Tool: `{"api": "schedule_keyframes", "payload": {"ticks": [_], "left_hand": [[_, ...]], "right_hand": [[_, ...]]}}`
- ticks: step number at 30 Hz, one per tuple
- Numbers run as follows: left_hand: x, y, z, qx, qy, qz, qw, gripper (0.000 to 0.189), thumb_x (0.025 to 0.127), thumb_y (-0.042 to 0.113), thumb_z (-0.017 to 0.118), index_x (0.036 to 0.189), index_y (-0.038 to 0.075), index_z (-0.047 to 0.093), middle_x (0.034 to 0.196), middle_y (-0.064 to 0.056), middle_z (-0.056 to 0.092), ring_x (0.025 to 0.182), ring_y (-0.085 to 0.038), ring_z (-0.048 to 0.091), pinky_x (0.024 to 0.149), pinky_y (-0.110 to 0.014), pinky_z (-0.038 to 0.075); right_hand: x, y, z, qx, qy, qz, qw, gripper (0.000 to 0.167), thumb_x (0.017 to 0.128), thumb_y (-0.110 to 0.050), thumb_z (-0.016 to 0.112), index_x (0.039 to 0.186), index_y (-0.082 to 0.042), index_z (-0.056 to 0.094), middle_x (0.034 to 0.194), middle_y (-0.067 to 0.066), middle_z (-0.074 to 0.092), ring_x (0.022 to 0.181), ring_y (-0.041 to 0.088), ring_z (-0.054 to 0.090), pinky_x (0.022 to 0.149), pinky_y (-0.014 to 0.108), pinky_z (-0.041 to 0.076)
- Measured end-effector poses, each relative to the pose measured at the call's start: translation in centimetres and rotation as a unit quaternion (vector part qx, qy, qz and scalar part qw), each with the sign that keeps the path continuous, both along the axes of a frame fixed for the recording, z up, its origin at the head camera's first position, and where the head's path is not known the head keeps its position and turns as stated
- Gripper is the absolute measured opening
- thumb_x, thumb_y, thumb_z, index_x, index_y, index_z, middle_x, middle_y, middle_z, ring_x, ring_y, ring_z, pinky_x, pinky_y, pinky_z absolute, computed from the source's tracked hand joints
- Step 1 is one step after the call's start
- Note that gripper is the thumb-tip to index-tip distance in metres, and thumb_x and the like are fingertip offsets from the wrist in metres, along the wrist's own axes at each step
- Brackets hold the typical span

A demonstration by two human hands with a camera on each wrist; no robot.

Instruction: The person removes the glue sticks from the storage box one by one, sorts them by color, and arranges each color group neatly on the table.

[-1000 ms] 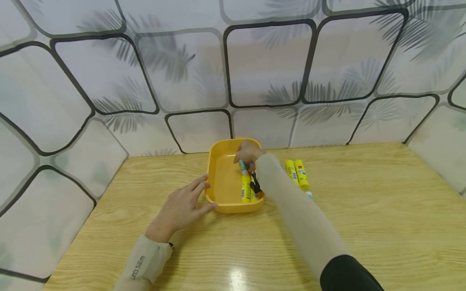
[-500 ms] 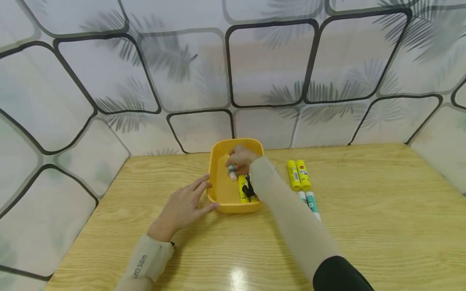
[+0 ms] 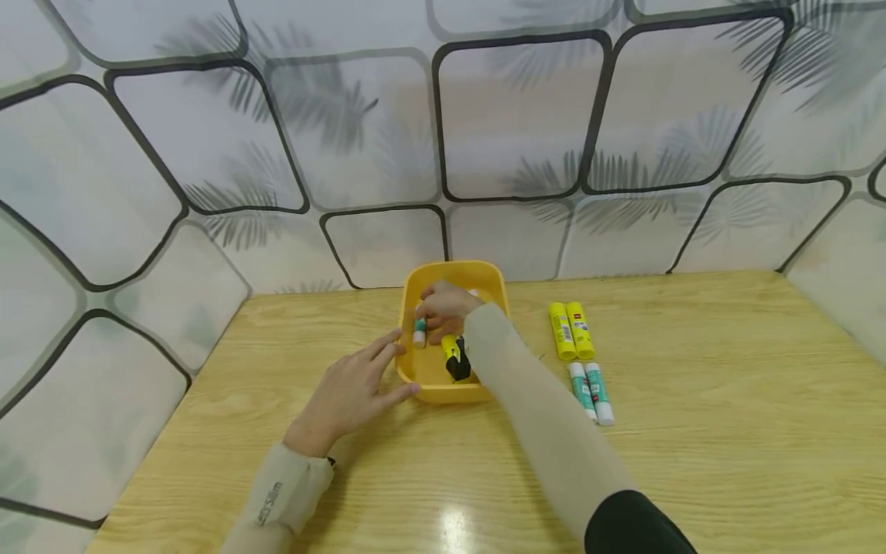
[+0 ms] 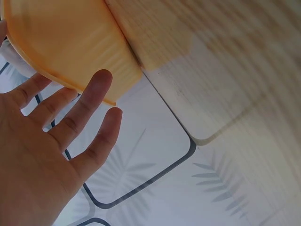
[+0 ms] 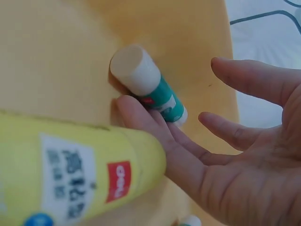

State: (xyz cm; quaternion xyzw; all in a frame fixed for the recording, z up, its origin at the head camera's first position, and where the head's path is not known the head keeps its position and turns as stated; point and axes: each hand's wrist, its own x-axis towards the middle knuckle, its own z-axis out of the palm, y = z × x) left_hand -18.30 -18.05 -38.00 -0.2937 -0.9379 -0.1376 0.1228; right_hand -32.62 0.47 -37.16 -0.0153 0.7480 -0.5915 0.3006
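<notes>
My left hand [image 3: 346, 396] rests at the left side of a yellow plastic tray [image 3: 450, 395], fingers extended against its rim and the thumb at its near corner. In the left wrist view its fingers are spread along the tray wall [image 4: 89, 42]. My right hand [image 3: 445, 305] reaches into the tray, beside a teal glue stick with white ends [image 3: 419, 335] near the left wall. The right wrist view has the fingers loosely spread, fingertips right at that glue stick [image 5: 162, 96]. A yellow glue stick [image 5: 84, 169] lies under the right wrist, partly hidden.
Right of the tray, two yellow glue sticks [image 3: 571, 331] lie side by side on the wooden table [image 3: 706, 400]. Two teal-and-white glue sticks [image 3: 591, 393] lie below them. A patterned cloth [image 3: 512, 123] stands behind the table. A black wrist device [image 3: 458, 368] hangs under the right wrist.
My right hand has moved left inside the tray, and the teal glue stick has gone with it from beside the yellow ones to the left wall. The left hand stays at the rim.
</notes>
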Motion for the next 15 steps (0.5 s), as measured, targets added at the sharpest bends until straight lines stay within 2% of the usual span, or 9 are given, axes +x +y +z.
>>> {"api": "schedule_keyframes", "payload": {"ticks": [5, 7, 10, 15], "left_hand": [[0.0, -0.1, 0.1, -0.002, -0.009, 0.005, 0.9999, 0.06, 0.093, 0.051, 0.069, 0.13, 0.004, 0.063, 0.15, -0.015, 0.05, 0.099, -0.034, 0.067, 0.078, -0.049, 0.057], [0.1, -0.1, 0.1, -0.004, -0.01, 0.006, 0.9999, 0.059, 0.094, 0.05, 0.069, 0.129, 0.004, 0.063, 0.151, -0.015, 0.05, 0.098, -0.034, 0.067, 0.078, -0.049, 0.057], [0.1, -0.1, 0.1, -0.004, -0.007, 0.003, 1.0, 0.058, 0.094, 0.05, 0.068, 0.128, 0.004, 0.063, 0.151, -0.015, 0.05, 0.092, -0.031, 0.067, 0.076, -0.048, 0.057], [-0.1, 0.0, 0.1, -0.002, -0.002, -0.004, 1.0, 0.057, 0.094, 0.05, 0.069, 0.127, 0.004, 0.063, 0.15, -0.015, 0.05, 0.096, -0.033, 0.067, 0.077, -0.049, 0.057]], "right_hand": [[-0.2, -0.4, -0.5, -0.049, -0.022, -0.009, 0.9985, 0.066, 0.094, 0.001, 0.064, 0.153, 0.003, 0.034, 0.128, 0.024, 0.058, 0.107, 0.036, 0.065, 0.077, 0.046, 0.061], [0.3, -0.6, -0.1, -0.057, -0.025, -0.007, 0.998, 0.066, 0.094, 0.002, 0.064, 0.153, 0.003, 0.034, 0.126, 0.025, 0.06, 0.104, 0.035, 0.067, 0.079, 0.047, 0.06], [0.9, -0.8, 0.4, -0.056, -0.019, -0.004, 0.9983, 0.065, 0.094, 0.003, 0.063, 0.153, 0.003, 0.035, 0.119, 0.024, 0.062, 0.097, 0.032, 0.067, 0.083, 0.047, 0.059], [1.3, -0.3, 1.1, -0.045, -0.006, -0.009, 0.9989, 0.062, 0.093, 0.01, 0.059, 0.151, 0.002, 0.038, 0.125, 0.027, 0.059, 0.096, 0.033, 0.067, 0.085, 0.046, 0.059]]}}
